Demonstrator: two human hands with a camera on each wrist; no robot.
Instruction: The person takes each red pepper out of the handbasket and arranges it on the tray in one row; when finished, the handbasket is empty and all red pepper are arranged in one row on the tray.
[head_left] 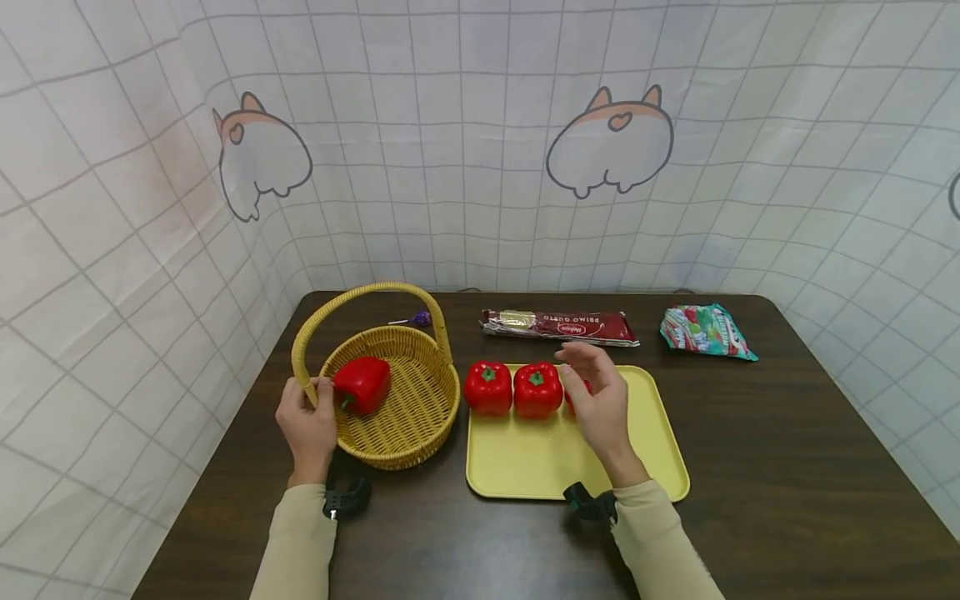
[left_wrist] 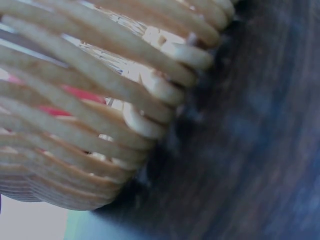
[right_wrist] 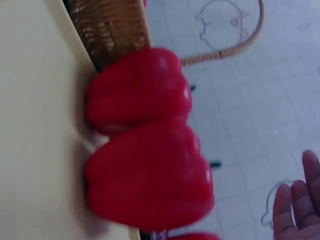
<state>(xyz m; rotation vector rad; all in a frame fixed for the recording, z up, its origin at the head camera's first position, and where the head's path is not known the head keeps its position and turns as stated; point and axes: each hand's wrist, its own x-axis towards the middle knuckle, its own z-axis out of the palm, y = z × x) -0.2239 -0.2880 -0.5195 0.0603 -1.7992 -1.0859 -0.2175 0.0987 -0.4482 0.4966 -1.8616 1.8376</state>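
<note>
My left hand (head_left: 309, 427) grips the left rim of a yellow woven basket (head_left: 412, 404), beside the foot of its arched handle. Inside the basket a red bell pepper (head_left: 366, 382) lies on its side. Three more red bell peppers sit along the far edge of a yellow tray (head_left: 517, 467): a left one (head_left: 488, 398), a middle one (head_left: 537, 400) and a right one (head_left: 571, 405), which my right hand (head_left: 602, 412) partly hides. That hand hovers over it, fingers loosely bent and apart from the peppers in the right wrist view. Basket weave (left_wrist: 100, 85) fills much of the left wrist view.
Behind the tray lies a dark red coffee packet (head_left: 570, 326), with a teal and pink candy bag (head_left: 707, 331) to its right. A purple-wrapped lollipop (head_left: 422, 318) lies behind the basket. A white gridded cloth (head_left: 465, 167) encloses the dark table (head_left: 765, 467).
</note>
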